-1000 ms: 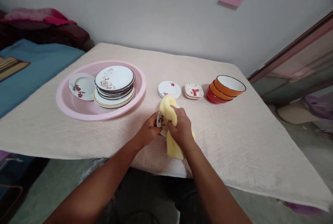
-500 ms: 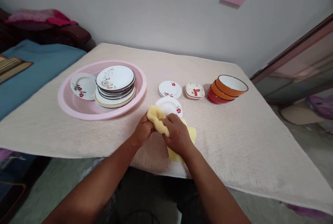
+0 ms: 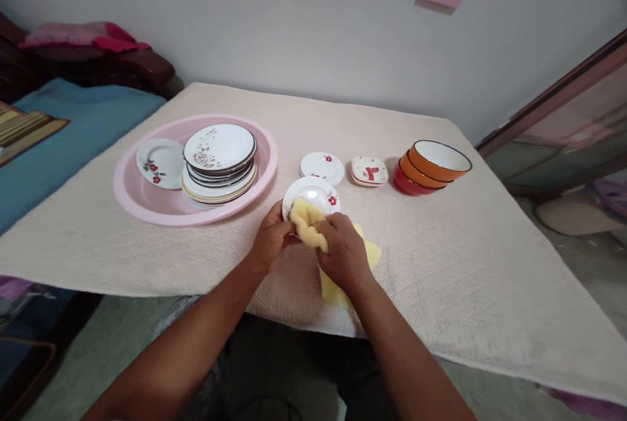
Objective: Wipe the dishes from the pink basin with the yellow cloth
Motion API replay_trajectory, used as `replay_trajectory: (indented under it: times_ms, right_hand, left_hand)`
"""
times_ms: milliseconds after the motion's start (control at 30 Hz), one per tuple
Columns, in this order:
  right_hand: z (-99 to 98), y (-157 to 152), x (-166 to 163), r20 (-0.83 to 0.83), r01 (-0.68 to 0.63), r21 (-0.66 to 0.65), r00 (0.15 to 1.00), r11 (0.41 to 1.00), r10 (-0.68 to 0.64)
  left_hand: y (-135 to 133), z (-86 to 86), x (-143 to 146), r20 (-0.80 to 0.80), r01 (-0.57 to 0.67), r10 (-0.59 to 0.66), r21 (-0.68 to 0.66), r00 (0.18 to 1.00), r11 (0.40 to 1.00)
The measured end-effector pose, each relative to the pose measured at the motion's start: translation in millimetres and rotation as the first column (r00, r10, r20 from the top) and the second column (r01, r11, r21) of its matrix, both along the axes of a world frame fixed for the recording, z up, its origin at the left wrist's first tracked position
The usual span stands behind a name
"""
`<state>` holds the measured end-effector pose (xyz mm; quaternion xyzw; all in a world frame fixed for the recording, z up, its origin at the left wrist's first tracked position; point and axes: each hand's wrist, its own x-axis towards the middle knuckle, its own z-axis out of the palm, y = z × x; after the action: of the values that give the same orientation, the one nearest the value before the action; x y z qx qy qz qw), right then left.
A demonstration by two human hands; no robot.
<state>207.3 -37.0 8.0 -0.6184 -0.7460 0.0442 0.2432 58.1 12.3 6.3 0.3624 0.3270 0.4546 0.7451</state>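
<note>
My left hand (image 3: 272,236) is closed on the left edge of a small white plate (image 3: 321,194) with red flowers. A bunched yellow cloth (image 3: 307,224) is gripped in my right hand (image 3: 344,248) and lies against the plate's near side, covering part of it. The end of the cloth, or a second yellow cloth (image 3: 336,290), spreads on the table under my right wrist; I cannot tell which. Just beyond the held plate sits a short stack of small flowered plates (image 3: 321,163).
A pink basin (image 3: 128,202) at the left holds stacked plates (image 3: 220,147) and a leaning flowered plate (image 3: 164,163). Square dishes (image 3: 369,170) and a tilted stack of orange and red bowls (image 3: 426,170) stand to the right on the cloth-covered table (image 3: 465,264). A wall (image 3: 294,23) rises behind.
The plate has come up off the table into my left hand, tilting a little. The bunched cloth in my right hand now lies against its face.
</note>
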Motion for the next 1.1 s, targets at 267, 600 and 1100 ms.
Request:
replay_trajectory:
  times_ms: [267, 600, 1100]
  right_hand:
    - [-22.1, 16, 51, -0.285, 0.442, 0.107, 0.872, 0.891, -0.398]
    - [6.9, 5, 1, -0.294, 0.130, 0.156, 0.952, 0.979, -0.079]
    - [-16.1, 19, 16, -0.321, 0.359, 0.068, 0.891, 0.931, -0.321]
  left_hand:
    - [4, 0.3, -6, -0.050, 0.004, -0.006, -0.052, 0.999, 0.999]
    - [-3, -2.8, 1, -0.145, 0.094, -0.091, 0.013, 0.985, 0.996]
    - [-2, -0.4, -3, -0.182, -0.040, 0.065, 0.138, 0.981, 0.990]
